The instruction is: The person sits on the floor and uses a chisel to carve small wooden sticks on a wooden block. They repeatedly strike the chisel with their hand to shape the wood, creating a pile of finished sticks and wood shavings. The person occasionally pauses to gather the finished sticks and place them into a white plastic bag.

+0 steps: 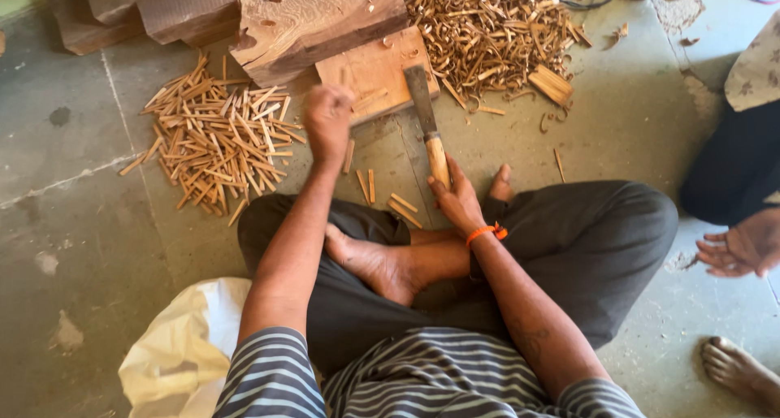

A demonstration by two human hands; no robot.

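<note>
1. The person sits cross-legged on a grey concrete floor (73, 247), which is rough and stained, with a seam running across it at left.
2. Right hand (457, 197): fingers wrapped around the pale, rounded wooden handle of a cleaver-like knife (427, 124). Its flat, dull metal blade points far and lies on the chopping block. An orange band circles that wrist.
3. Left hand (328, 119): clenched in a fist, raised just left of the block; cannot tell whether anything is inside it.
4. Chopping block (370, 75): a square slab of light wood with a scarred, nicked top, sitting far from the knees at centre, against a big rough-sawn timber (313, 20).
5. Pile of split sticks (215, 138): thin, straight, tan slivers of similar length, heaped on the floor left of the fist. A few loose ones lie near the knees.
6. Heap of curled shavings (491, 32): far right, tangled and darker.
7. White sack (183, 349): crumpled, near left.
8. Another person's hand (743, 247) and bare foot show at the right edge.
</note>
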